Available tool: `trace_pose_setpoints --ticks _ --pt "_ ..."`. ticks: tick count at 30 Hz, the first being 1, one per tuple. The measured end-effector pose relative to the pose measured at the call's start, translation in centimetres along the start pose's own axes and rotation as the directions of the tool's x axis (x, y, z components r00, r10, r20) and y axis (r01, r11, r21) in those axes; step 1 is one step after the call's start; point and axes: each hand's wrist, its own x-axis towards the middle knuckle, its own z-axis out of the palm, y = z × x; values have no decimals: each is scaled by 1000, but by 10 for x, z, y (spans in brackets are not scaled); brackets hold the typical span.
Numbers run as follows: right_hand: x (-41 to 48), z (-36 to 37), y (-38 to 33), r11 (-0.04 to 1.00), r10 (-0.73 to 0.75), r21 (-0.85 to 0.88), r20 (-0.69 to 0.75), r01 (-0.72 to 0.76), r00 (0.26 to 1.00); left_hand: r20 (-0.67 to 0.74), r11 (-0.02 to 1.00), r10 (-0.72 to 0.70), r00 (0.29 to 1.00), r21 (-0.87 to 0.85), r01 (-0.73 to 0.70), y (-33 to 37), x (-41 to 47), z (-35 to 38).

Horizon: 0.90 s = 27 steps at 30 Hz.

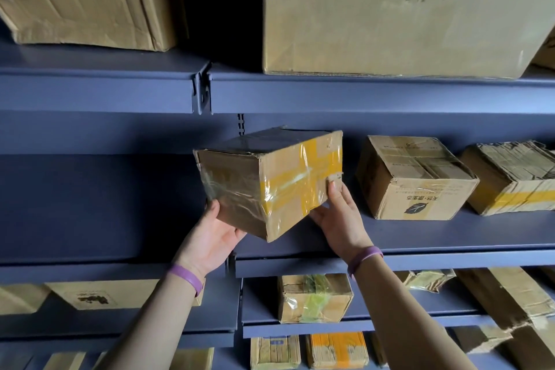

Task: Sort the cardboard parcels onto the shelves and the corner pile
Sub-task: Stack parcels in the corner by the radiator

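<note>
A: How's your light?
B: Dim; your taped parcel [270, 183] catches glare on its clear wrap, and the gap [223, 9] above it is black.
A: Sharpness?
B: Soft throughout; shelf edges [390, 94] left and right of it bow.

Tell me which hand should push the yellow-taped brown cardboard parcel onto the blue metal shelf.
Probably left: the left hand cups the yellow-taped cardboard parcel under its near face, opposite the blue shelf; the right hand grips the side facing the leaf-printed cardboard box.

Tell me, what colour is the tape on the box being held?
Yellow; the tape crosses the box on its side. The head view shows it best.
</note>
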Motion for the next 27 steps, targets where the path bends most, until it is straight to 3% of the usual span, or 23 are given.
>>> trace_pose_setpoints --ticks 5,11,17,22,27 --pt "1 -9 3 997 -41 72 -3 41 999 -68 989 15 998 146 -5 4 2 14" --pt "-4 -2 0 994 -83 68 -73 88 994 -112 991 90 990 108 -78 -3 5 1" --pt "-1 -5 5 994 -108 -19 -82 106 991 -12 984 141 990 108 -139 -7 3 1" --pt "-4 -4 -2 995 17 -93 -20 -19 1000 -134 987 162 978 39 -158 -5 1 8" --pt "0 -8 9 993 -34 -114 34 37 999 -249 995 73 966 -47 -87 -1 3 6"
